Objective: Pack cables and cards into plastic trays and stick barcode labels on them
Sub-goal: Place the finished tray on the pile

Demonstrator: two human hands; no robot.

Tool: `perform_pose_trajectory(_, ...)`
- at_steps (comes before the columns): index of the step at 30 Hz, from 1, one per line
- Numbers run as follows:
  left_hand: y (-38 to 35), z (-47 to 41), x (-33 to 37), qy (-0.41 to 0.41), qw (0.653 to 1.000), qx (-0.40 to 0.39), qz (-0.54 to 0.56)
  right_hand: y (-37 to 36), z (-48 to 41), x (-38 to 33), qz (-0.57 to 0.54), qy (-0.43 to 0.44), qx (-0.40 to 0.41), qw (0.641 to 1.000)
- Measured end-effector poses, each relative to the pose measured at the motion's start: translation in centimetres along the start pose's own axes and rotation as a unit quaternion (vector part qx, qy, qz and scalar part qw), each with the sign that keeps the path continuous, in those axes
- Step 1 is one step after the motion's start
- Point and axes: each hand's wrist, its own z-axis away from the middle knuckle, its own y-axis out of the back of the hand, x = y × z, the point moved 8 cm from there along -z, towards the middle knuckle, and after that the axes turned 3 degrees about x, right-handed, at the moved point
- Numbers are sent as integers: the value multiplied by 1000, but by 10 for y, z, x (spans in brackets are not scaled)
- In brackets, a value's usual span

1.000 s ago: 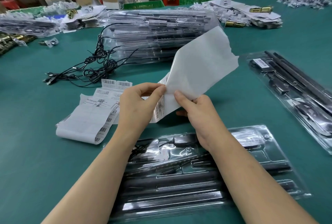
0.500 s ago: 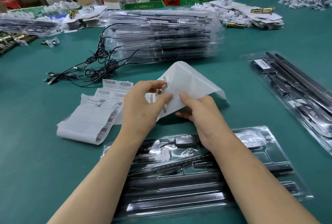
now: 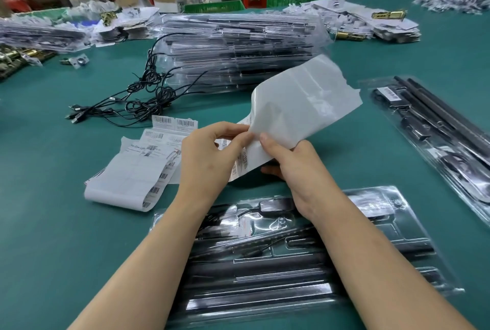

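- Your left grip (image 3: 209, 154) pinches the near edge of a white label sheet (image 3: 299, 107) between the thumb and the fingers.
- Your right grip (image 3: 297, 168) pinches the same sheet just beside it, with the thumb on top. The two grips almost touch.
- The sheet is up in the air above the green table (image 3: 53, 223). Its blank side faces you and it rises up and away to the right.
- Small barcode labels (image 3: 240, 162) show on the low end of the sheet, between your grips. You cannot tell if one is peeled off.
- A clear plastic tray (image 3: 413, 223) lies on the table right under your arms. It holds long black bars and a thin black wire.
- A second packed tray (image 3: 389, 120) lies at a slant on your right. A stuck barcode label (image 3: 391, 93) sits near its far end.
- More label sheets (image 3: 138, 176) lie on the table just left of your left grip.
- A tangle of black cables (image 3: 138, 96) lies behind those sheets, next to a tall stack of trays (image 3: 238, 48).
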Motion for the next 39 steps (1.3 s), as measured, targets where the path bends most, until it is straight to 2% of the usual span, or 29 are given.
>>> perform_pose_trajectory(15,-1,-3,-9,37,999,2,-14,2,2,0,22,5,24,999)
perform_pose_trajectory(18,6,-4,-19,90,995,29,8,4,2,0,17,6,37,999)
perform_pose_trajectory(22,17,-1,-39,204,969,79,113,10,0,4,1,-15,54,998)
perform_pose_trajectory(25,28,2,-45,242,948,137,152,15,2,4,-16,-28,86,996)
perform_pose_trajectory(27,34,3,-44,242,941,165,168,11,5,-1,-16,-38,69,997)
perform_pose_trajectory(30,35,-1,-24,170,964,150,138,5,15,-18,27,-74,-25,997)
perform_pose_trajectory(32,30,-4,0,92,986,106,94,22,25,-35,146,-74,-46,985)
perform_pose_trajectory(34,23,-3,28,-3,998,53,41,52,35,-58,278,-43,-26,959)
perform_pose_trajectory(36,16,3,56,-106,994,11,-15,83,44,-81,311,-14,4,950)
perform_pose_trajectory(39,4,24,99,-289,952,-19,-94,109,54,-100,232,-29,-11,972)
